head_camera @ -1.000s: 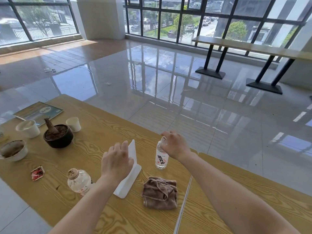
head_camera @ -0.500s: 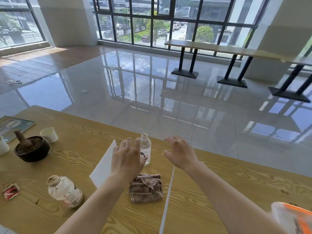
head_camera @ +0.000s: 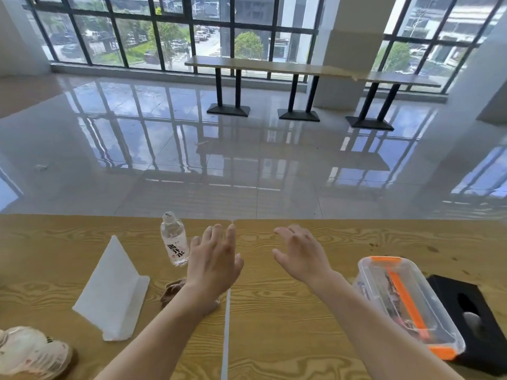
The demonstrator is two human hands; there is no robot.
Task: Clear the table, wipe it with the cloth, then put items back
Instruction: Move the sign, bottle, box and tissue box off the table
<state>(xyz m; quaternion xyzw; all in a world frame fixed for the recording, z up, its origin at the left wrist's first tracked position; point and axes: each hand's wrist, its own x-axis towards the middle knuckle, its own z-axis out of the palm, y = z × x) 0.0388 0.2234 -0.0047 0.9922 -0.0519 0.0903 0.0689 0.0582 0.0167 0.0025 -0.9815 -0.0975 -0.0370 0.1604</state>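
Observation:
My left hand (head_camera: 214,261) hovers open above the wooden table (head_camera: 288,311), fingers spread, holding nothing. Just under its wrist lies the brown cloth (head_camera: 172,290), mostly hidden by my forearm. My right hand (head_camera: 301,256) is also open and empty, to the right of the table seam. A small clear water bottle (head_camera: 175,238) stands upright just left of my left hand. A white folded table sign (head_camera: 112,292) lies further left. A clear lidded box with orange clips (head_camera: 406,303) sits to the right of my right forearm.
A black tissue box (head_camera: 477,319) lies beside the clear box at the right edge. A clear jar (head_camera: 30,352) lies on its side at the bottom left corner. Beyond the table is a glossy tiled floor (head_camera: 247,160) and a long bench table (head_camera: 301,69) by the windows.
My view has swung right, so the pot, cups and booklet have left the frame and the clear box and black box came in. My right hand let go of the bottle; both hands moved right.

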